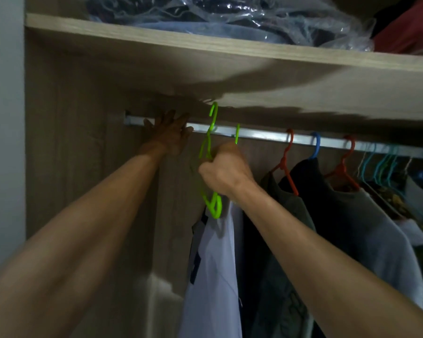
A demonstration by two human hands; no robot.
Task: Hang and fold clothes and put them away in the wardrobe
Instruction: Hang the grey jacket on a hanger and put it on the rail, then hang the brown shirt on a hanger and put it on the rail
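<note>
Inside the wardrobe, my right hand (224, 173) grips a bright green hanger (211, 152) just below the metal rail (259, 135). Its hook is raised above the rail, under the shelf. A pale lilac garment (213, 276) hangs from the green plastic below my fist. A second green hook (237, 132) sits on the rail right beside my hand. My left hand (170, 135) reaches up with straight fingers and touches the rail's left end, holding nothing.
To the right, the rail carries dark and grey shirts (347, 215) on orange (287, 162), blue (315, 145) and teal hangers (381, 164). A wooden shelf (205, 42) overhead holds plastic-wrapped clothes (230, 15). The wardrobe's side wall (66, 154) stands on the left.
</note>
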